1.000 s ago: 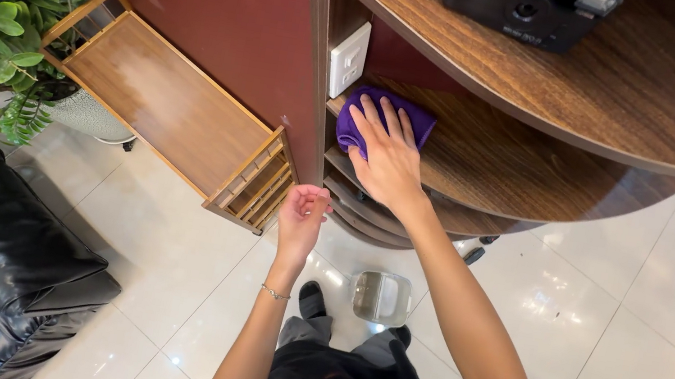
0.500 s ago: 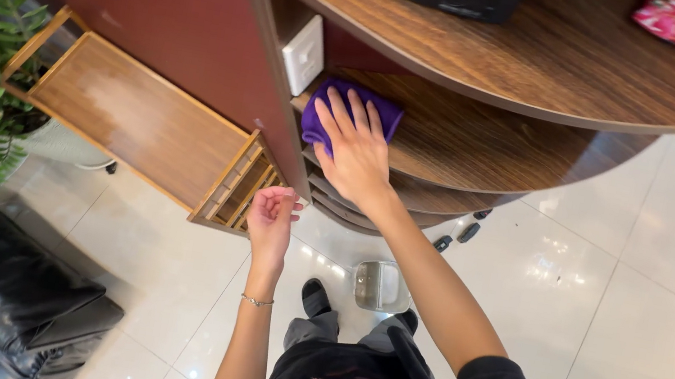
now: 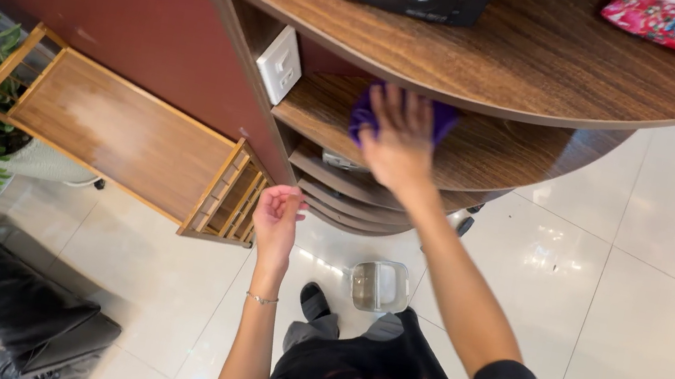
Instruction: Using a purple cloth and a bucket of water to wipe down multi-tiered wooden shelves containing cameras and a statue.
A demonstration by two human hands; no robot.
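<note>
Purple cloth (image 3: 438, 121) sits on the middle shelf (image 3: 507, 159), right hand (image 3: 400, 141) pressing it flat with spread fingers. Left hand (image 3: 278, 218) hangs loose, holding nothing. I'd keep pressure even, wipe with the grain.

I have one view only, from the head camera, looking steeply down past my own arms. It faces the rounded wooden shelves (image 3: 490, 151) and the tiled floor (image 3: 631, 293) below, near enough that my torso fills the bottom edge.
</note>
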